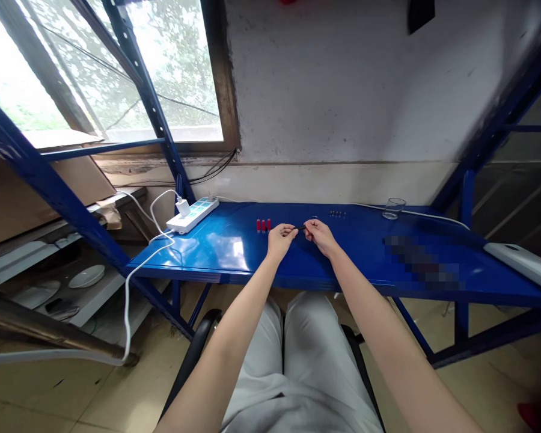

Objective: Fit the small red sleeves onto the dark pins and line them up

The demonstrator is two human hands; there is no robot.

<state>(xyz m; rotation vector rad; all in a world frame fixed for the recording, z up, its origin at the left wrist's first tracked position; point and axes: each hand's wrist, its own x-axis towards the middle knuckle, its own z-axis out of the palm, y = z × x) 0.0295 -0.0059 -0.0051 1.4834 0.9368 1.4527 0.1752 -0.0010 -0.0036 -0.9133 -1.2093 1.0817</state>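
My left hand (280, 236) and my right hand (319, 234) meet over the middle of the blue metal table (225, 246). Both pinch a small thin dark object (300, 228) between their fingertips, one hand at each end. It is too small to name. Just left of my left hand stand three small red pieces (263, 225) in a row. Behind my right hand lies a short row of tiny dark parts (337, 213).
A white power strip (193, 214) with a plugged charger and white cable lies at the table's back left. A clear glass (394, 208) stands at the back right. Blue rack posts (49, 180) frame both sides. Shelves with dishes (86, 276) sit lower left.
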